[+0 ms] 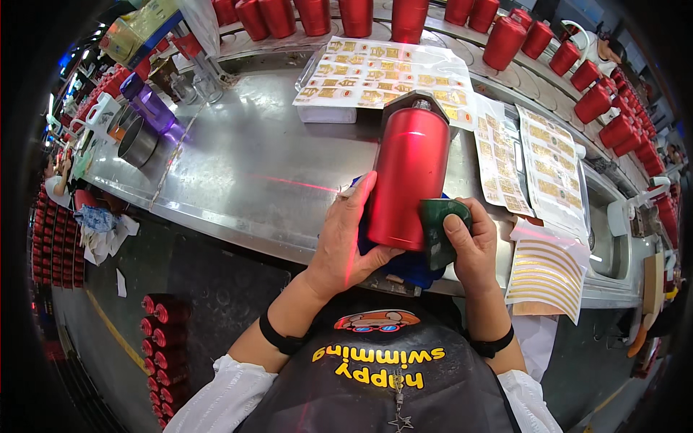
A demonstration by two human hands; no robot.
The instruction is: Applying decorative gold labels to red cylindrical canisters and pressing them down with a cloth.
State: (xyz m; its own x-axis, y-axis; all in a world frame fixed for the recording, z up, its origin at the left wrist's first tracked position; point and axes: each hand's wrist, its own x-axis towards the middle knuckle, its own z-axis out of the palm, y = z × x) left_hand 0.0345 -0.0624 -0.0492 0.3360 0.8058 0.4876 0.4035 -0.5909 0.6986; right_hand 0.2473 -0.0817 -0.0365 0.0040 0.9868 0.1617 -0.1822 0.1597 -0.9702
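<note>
A glossy red metal bottle [410,173] lies tilted at the table's near edge, its neck end pointing away from me. My left hand [339,231] cups its lower left side, fingers along the wall and thumb under the base. A flat dark green scraper [436,234] is pinched in my right hand [474,249], its edge against the bottle's lower right side. Blue cloth [415,268] shows beneath the bottle. Behind the neck stands a dark angular piece [393,105], mostly hidden by the bottle.
Sheets of gold decals [375,68] lie beyond the bottle, with more decal sheets [552,162] at right. A sheet of curved gold strips [548,270] overhangs the near edge. A purple bottle [148,105] and metal cup [137,142] stand left. Red bottles [503,43] line the far conveyor.
</note>
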